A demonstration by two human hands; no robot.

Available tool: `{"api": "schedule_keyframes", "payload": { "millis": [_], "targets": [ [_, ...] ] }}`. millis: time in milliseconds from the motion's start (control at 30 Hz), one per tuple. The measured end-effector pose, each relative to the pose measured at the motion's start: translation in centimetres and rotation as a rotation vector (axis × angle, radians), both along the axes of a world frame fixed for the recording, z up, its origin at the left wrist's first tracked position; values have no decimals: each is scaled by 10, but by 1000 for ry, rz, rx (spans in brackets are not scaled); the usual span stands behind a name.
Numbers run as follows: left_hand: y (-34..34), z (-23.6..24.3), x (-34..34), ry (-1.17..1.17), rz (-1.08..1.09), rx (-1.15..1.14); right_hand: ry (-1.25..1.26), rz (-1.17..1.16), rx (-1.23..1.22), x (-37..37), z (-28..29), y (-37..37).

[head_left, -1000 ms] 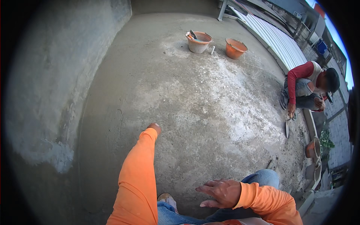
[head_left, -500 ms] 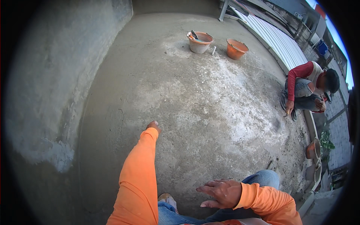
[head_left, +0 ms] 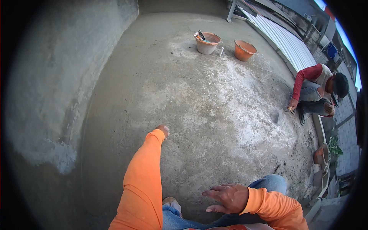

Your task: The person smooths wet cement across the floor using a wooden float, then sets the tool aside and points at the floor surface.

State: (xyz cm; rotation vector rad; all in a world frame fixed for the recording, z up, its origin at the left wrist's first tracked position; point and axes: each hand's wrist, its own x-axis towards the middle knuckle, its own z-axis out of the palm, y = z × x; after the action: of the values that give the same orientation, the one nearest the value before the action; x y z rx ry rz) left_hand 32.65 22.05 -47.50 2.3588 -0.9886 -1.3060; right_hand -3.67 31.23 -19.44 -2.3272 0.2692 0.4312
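My left arm reaches forward over the rough grey concrete floor [head_left: 184,103]. At its end, my left hand [head_left: 164,130] is curled closed low over the floor; most of its fingers are hidden, and whatever it may hold cannot be made out. My right hand [head_left: 227,197] hovers in front of my bent knee [head_left: 273,184], palm down, with fingers stretched out and nothing in them. White, powdery patches cover the floor to the right of my left hand, while the strip toward the wall looks smoother and darker.
A plastered wall [head_left: 65,76] rises on the left. Ahead stand a bucket with tools [head_left: 207,46] and an orange bucket [head_left: 244,51]. At right, a co-worker [head_left: 312,90] squats, holding a trowel [head_left: 281,114] against the floor. More buckets [head_left: 320,154] sit along the low right edge.
My left hand has shifted slightly to the right over the floor. The co-worker's hand and trowel have moved left. My right hand stays nearly still.
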Motion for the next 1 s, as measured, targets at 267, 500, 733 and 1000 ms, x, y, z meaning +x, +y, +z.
{"api": "schedule_keyframes", "payload": {
  "millis": [267, 500, 733, 1000],
  "targets": [
    [4, 10, -3, 73, 192, -19, -68, -18, -1, 1, 3, 3],
    [5, 20, -2, -2, 89, 51, -12, 14, -13, 2, 1, 2],
    [7, 4, 5, -193, 64, -7, -112, -26, -28, 0, 1, 4],
    [8, -10, 9, -213, 38, 15, -10, 15, -21, 2, 4, 1]
  ]
}}
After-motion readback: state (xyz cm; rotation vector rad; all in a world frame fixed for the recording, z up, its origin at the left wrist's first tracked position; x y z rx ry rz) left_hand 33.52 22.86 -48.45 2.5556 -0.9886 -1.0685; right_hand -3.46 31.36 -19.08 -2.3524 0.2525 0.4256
